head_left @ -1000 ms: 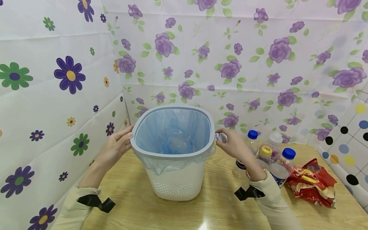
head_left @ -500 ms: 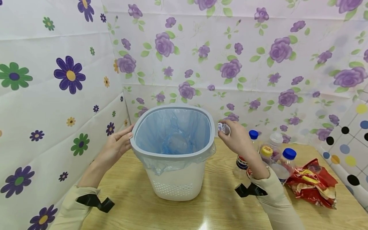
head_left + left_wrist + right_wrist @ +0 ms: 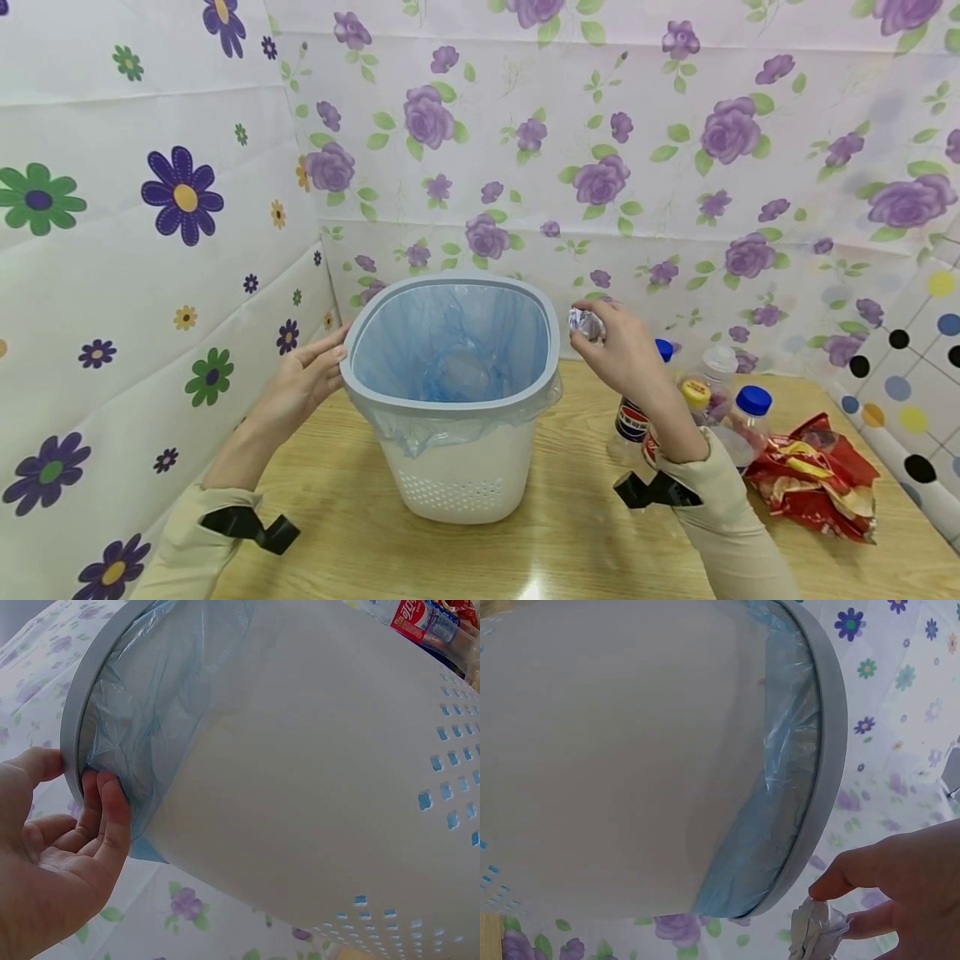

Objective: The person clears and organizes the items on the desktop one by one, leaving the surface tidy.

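A white trash bin (image 3: pixel 467 467) with a grey rim and a light blue bag lining stands on the table. My left hand (image 3: pixel 297 385) grips its rim at the left; in the left wrist view the thumb lies on one side of the grey rim (image 3: pixel 72 727) and the curled fingers lie on the other, against the bag (image 3: pixel 161 712). To the right of the bin, my right hand (image 3: pixel 621 354) pinches a crumpled silvery-white paper ball (image 3: pixel 587 325), apart from the rim. The same paper ball (image 3: pixel 816 930) shows below the rim in the right wrist view.
Right of the bin stand several plastic bottles, one with a blue cap (image 3: pixel 753 401) and one with a yellow cap (image 3: pixel 695 393), partly behind my right forearm. A red snack bag (image 3: pixel 813 479) lies farther right. Flowered sheets (image 3: pixel 480 167) hang behind and at the left.
My right hand has risen from beside the bin's right rim and moved slightly right, still pinching the paper ball. The left hand and the bin stay where they were.
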Motion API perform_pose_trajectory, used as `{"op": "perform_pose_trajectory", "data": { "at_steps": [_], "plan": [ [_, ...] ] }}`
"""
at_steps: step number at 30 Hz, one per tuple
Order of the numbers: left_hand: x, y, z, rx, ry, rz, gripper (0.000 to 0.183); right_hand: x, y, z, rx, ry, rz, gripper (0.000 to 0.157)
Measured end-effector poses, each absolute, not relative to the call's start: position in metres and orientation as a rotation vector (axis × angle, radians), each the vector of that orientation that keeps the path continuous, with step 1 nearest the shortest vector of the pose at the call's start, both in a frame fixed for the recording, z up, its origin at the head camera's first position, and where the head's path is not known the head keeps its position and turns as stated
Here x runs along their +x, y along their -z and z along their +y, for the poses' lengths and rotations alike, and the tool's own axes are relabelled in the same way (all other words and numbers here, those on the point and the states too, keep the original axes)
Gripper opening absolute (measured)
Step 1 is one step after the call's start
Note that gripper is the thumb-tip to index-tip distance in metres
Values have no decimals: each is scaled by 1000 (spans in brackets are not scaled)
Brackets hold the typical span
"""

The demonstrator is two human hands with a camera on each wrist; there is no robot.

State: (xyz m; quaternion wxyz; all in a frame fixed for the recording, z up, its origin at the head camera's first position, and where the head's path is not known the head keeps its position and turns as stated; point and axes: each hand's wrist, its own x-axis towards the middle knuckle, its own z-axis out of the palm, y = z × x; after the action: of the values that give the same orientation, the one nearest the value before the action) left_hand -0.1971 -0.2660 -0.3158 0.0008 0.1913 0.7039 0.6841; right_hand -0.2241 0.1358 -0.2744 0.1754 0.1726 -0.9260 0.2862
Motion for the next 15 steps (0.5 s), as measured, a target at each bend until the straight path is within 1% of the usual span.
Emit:
{"op": "perform_pose_trajectory", "data": {
  "at_steps": [15],
  "plan": [
    [-197, 317, -266, 607, -2153, 2201, 61, -219, 263, 135, 500, -822, -2602, 41]
  ]
}}
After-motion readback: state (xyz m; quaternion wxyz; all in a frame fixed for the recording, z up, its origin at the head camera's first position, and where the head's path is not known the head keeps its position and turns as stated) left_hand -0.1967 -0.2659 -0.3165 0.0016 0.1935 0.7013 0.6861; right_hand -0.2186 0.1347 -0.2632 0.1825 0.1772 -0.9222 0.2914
